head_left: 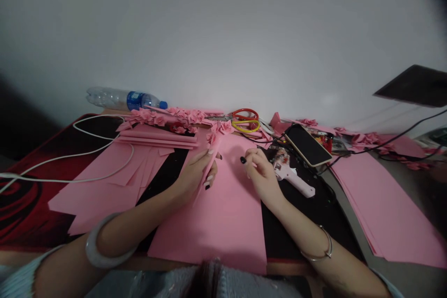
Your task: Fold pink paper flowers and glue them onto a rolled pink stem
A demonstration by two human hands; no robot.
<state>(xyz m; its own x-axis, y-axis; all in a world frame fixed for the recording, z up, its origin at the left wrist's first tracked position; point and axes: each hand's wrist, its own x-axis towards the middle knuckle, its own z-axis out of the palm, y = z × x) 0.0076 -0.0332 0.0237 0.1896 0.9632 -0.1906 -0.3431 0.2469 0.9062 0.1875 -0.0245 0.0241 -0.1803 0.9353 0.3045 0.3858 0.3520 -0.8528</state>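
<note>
My left hand [193, 174] is closed round a long, narrow piece of pink paper [206, 172] that stands up from its fingers, with a pink paper flower [212, 137] just beyond its upper end. Whether the two are joined I cannot tell. Beneath lies a large pink sheet [223, 233]. To the right my right hand [260, 172] hovers over the sheet's edge, fingers curled in and thumb bent; anything between the fingertips is too small or hidden. Beside it lies a pale glue gun [295, 179], its nozzle end partly hidden.
Scissors with red and yellow handles [246, 125] lie behind the sheet, among several paper flowers [181, 114]. A phone [307, 144] rests at right, near more pink sheets [391, 209]. Stacked paper [104, 191], a white cable [70, 180] and a plastic bottle [115, 98] are at left.
</note>
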